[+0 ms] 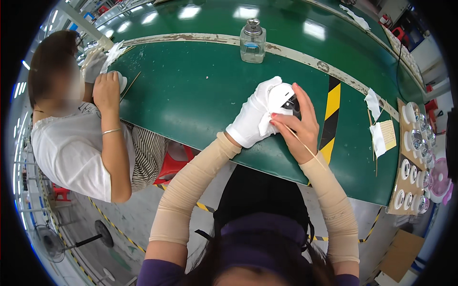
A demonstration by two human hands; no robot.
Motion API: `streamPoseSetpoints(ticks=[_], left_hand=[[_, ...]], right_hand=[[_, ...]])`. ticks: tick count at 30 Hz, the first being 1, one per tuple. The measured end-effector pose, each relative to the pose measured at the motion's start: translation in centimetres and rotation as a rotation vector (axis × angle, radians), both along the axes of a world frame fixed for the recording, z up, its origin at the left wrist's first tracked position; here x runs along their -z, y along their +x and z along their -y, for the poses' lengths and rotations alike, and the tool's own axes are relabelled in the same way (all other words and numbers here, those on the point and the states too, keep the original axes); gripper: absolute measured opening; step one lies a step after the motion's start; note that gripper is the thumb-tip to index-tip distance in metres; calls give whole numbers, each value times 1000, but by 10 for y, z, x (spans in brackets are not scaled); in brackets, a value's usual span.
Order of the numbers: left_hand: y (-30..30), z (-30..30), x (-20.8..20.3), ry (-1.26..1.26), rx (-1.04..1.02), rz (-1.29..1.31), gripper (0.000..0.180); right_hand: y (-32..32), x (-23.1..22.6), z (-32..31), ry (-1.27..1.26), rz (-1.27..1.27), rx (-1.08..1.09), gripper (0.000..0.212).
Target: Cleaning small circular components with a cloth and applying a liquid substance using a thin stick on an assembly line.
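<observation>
My left hand [250, 119], in a white glove, is closed around a white rounded housing [279, 94] with a dark glossy part on its right side. The bare fingers of my right hand [303, 127] pinch a thin wooden stick [304, 146], which slants down toward my right forearm. A scrap of white cloth [265, 125] shows by the stick's upper end, against the glove; whether it is wrapped round the tip I cannot tell. My right fingertips also rest along the housing's right edge. Both hands are above the green table [191, 95], near its front edge.
A clear glass bottle [253, 45] with a metal top stands at the far side. Yellow-black tape [333, 105] crosses the table. White cloths [378, 138] and sticks lie right, before a board [398, 190] of round parts. A co-worker [78, 138] sits left, holding a white part.
</observation>
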State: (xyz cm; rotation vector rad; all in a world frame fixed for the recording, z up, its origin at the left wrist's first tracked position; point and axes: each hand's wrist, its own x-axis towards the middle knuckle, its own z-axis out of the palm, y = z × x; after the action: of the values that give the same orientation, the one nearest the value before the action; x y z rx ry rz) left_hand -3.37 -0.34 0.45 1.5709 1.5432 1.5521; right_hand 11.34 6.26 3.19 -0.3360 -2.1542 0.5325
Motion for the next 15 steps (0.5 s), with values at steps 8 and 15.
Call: streamPoseSetpoints(ticks=[8, 15], left_hand=[[11, 1, -15, -67, -94, -202, 93], [12, -1, -20, -43, -92, -182, 87]], right_hand=[[4, 8, -3, -859, -269, -6, 8], [6, 4, -8, -731, -217, -15, 13]])
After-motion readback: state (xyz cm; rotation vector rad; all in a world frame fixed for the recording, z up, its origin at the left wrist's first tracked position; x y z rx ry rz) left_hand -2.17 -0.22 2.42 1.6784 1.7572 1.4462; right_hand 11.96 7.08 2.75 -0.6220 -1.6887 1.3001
